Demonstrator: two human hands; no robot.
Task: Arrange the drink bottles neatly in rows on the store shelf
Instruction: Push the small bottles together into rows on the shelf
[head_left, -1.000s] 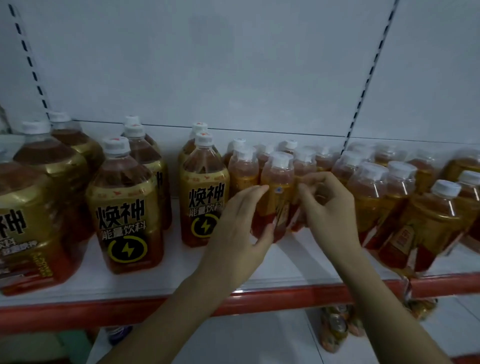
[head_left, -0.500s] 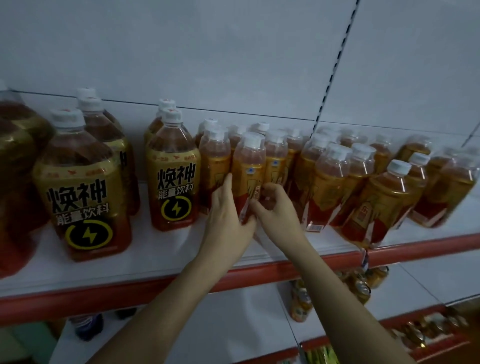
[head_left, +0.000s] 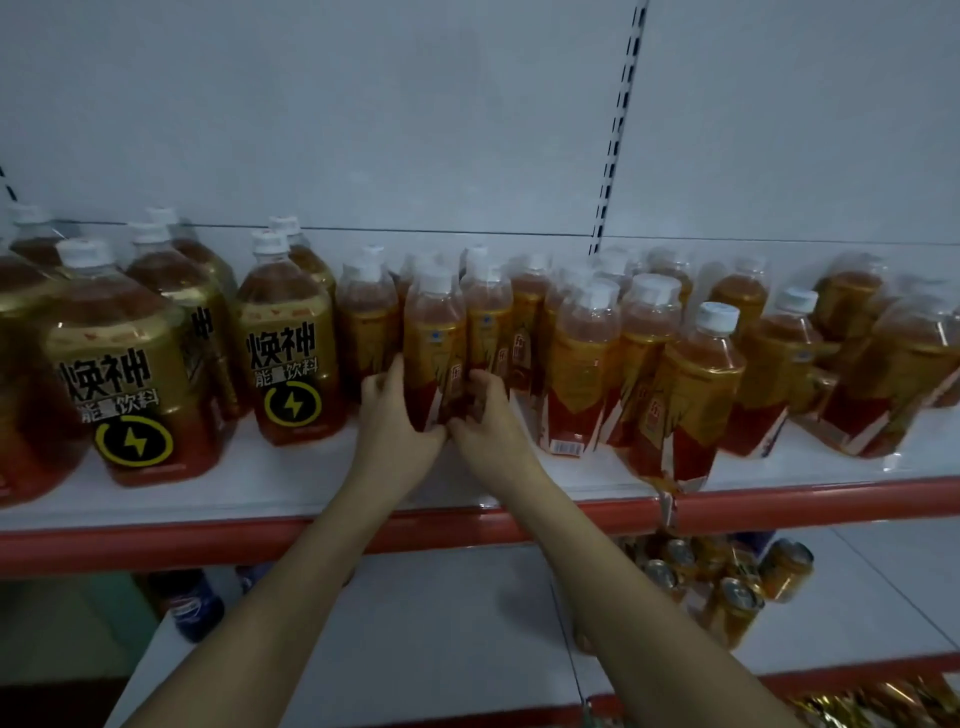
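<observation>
Mid-frame, small amber bottle (head_left: 434, 343) upright on the white shelf (head_left: 291, 483), white cap on, clasped low down from both sides: left hand (head_left: 392, 421) cupped against its left flank with thumb raised along the label, right hand (head_left: 491, 415) curled round its right flank, fingers bent onto the red base. Just behind and right, more small bottles (head_left: 587, 364) crowded, several tilted. Left of frame, large gold-labelled bottles (head_left: 288, 353) standing in rows. Lower right, cans (head_left: 732, 608) on the shelf below
</observation>
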